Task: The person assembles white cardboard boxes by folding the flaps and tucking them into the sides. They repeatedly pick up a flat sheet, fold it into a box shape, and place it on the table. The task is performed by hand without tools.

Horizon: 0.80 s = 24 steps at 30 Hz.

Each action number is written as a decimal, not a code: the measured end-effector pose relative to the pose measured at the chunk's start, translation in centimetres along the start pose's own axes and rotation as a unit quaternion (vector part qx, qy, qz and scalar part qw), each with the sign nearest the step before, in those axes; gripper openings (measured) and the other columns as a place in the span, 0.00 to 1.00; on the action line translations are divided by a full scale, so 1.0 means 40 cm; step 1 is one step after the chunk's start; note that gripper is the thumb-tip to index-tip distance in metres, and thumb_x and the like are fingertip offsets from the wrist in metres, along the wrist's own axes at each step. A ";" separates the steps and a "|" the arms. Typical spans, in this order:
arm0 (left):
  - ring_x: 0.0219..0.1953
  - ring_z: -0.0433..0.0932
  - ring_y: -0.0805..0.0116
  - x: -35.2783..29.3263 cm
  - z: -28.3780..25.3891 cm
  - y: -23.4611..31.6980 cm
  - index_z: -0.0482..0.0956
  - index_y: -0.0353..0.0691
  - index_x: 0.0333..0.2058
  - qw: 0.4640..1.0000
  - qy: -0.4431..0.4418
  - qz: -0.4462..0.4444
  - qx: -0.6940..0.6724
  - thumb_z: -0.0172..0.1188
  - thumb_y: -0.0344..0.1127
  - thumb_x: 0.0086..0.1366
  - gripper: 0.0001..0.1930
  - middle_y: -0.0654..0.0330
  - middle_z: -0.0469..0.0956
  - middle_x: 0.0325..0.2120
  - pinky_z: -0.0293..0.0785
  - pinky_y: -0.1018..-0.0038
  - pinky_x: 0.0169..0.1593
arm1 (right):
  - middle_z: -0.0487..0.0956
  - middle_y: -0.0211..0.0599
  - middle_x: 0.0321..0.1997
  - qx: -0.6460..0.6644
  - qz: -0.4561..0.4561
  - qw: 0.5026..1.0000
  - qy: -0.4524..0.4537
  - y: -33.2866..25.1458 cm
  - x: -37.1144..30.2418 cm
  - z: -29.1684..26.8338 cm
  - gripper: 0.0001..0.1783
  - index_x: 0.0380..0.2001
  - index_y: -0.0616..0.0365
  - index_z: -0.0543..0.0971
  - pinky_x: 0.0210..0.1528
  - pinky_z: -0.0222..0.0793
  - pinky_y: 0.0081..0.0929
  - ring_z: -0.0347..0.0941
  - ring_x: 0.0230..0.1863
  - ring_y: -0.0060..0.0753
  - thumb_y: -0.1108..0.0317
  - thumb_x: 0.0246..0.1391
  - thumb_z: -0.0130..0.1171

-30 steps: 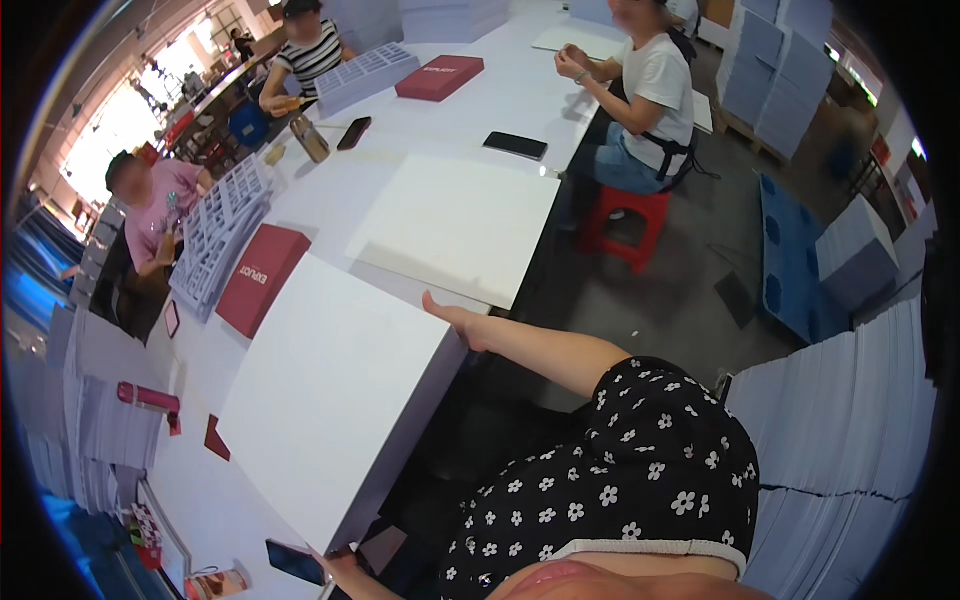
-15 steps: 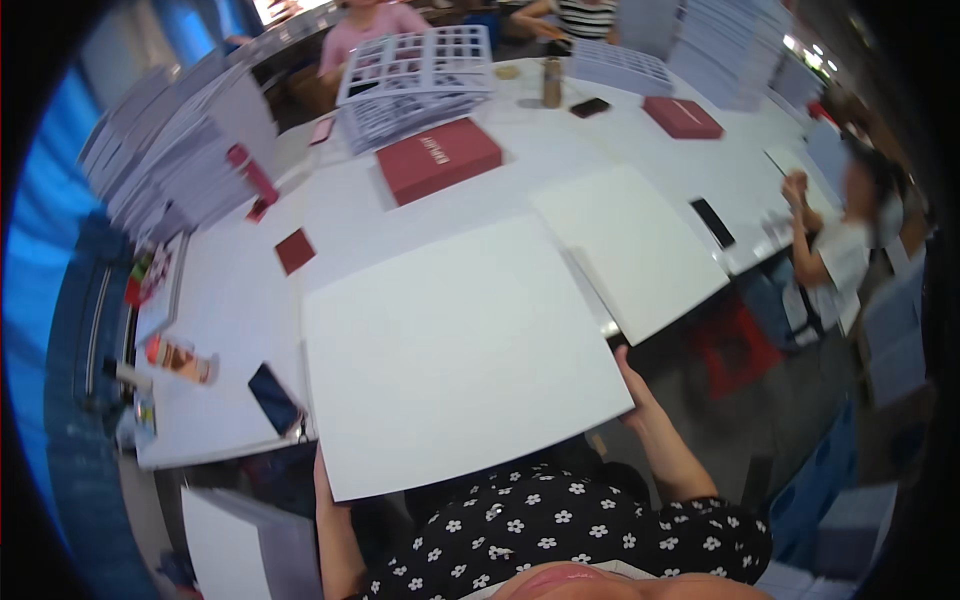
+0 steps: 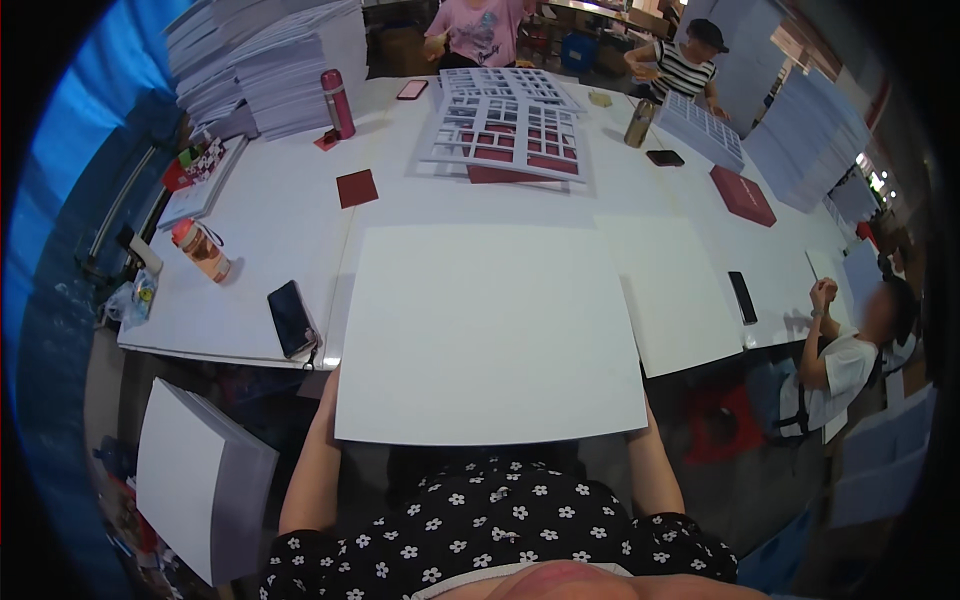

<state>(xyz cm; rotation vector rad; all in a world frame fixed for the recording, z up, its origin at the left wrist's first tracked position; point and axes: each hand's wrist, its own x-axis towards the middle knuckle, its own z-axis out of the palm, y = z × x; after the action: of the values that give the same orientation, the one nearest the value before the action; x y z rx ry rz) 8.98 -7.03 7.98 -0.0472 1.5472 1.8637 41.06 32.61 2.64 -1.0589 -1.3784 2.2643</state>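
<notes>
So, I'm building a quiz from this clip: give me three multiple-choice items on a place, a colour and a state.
1. Where does the black rectangular phone lie?
A left of the large white square board
B on top of it
C on the floor

2. What colour is the tall cylindrical flask?
A green
B red
C yellow

3. How is the board placed?
A rolled up
B standing on edge
C flat, overhanging the white table

A: it is near the table's front edge, beside the board.
B: red body.
C: the near edge passes the table rim.
</notes>
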 end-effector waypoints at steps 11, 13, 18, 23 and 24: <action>0.44 0.78 0.72 -0.108 -0.011 0.085 0.71 0.31 0.58 0.995 -0.033 0.090 0.013 0.45 0.49 0.75 0.26 0.58 0.79 0.45 0.77 0.76 0.47 | 0.75 0.43 0.58 -0.007 -0.019 1.000 -0.005 -0.095 -0.067 0.063 0.43 0.61 0.63 0.68 0.56 0.72 0.37 0.73 0.57 0.37 0.33 0.64 0.39; 0.45 0.78 0.74 -0.128 -0.037 0.111 0.71 0.33 0.59 0.979 -0.036 0.189 0.059 0.44 0.51 0.76 0.27 0.60 0.78 0.47 0.75 0.76 0.49 | 0.75 0.43 0.58 -0.024 -0.029 0.999 -0.032 -0.155 -0.068 0.103 0.43 0.61 0.63 0.68 0.56 0.71 0.37 0.73 0.57 0.37 0.33 0.64 0.39; 0.49 0.74 0.77 -0.224 -0.244 0.183 0.72 0.34 0.58 0.985 0.037 0.166 -0.006 0.45 0.54 0.75 0.28 0.62 0.77 0.48 0.73 0.77 0.51 | 0.75 0.43 0.59 -0.100 -0.033 0.982 -0.157 -0.268 0.009 0.374 0.42 0.61 0.63 0.68 0.56 0.71 0.37 0.73 0.57 0.37 0.33 0.64 0.40; 0.54 0.73 0.66 -0.397 -0.513 0.201 0.72 0.33 0.57 0.919 0.173 0.353 0.038 0.49 0.52 0.73 0.27 0.54 0.76 0.51 0.71 0.69 0.56 | 0.75 0.43 0.59 -0.168 -0.005 0.929 -0.329 -0.275 0.133 0.809 0.42 0.61 0.63 0.68 0.56 0.71 0.37 0.73 0.57 0.37 0.33 0.64 0.40; 0.54 0.73 0.66 -0.442 -0.570 0.208 0.72 0.33 0.57 0.907 0.209 0.361 0.043 0.49 0.52 0.73 0.27 0.54 0.76 0.51 0.71 0.69 0.56 | 0.75 0.43 0.59 -0.178 0.009 0.916 -0.358 -0.258 0.142 0.901 0.42 0.61 0.63 0.68 0.57 0.71 0.37 0.73 0.57 0.37 0.33 0.64 0.40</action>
<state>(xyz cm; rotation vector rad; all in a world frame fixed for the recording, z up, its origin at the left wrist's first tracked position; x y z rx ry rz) 8.88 -35.85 16.46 0.2098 2.1453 2.4626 10.15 17.82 18.82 -0.2880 -2.1192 2.6014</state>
